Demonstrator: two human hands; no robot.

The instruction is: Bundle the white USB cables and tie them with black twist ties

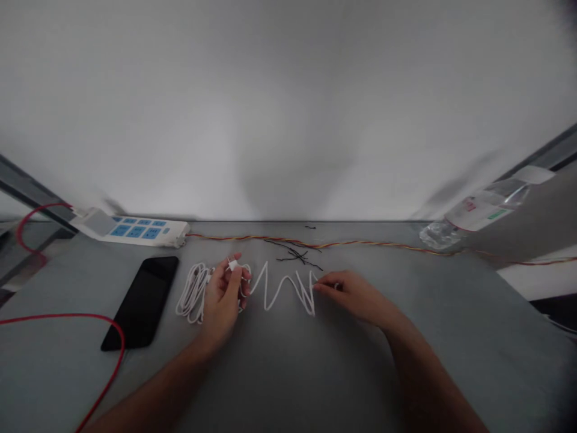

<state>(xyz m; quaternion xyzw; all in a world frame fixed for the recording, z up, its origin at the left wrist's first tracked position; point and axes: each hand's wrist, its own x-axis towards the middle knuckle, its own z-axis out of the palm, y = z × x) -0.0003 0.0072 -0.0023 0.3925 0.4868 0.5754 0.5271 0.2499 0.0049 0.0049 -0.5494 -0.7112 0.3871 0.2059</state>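
A white cable lies in zigzag folds on the grey table between my two hands. My left hand is closed around a small white plug, its metal end pointing up, with some cable looping about the fingers. My right hand pinches the cable at the right end of the folds, thumb and forefinger together. Beside my left hand, on its left, rests a coiled bundle of white cable. Several thin black twist ties are scattered just beyond the folds.
A black phone lies at the left, with a red cable crossing its lower corner. Along the wall sits a white power strip with blue sockets. Its twisted cord runs rightward past a clear plastic bottle.
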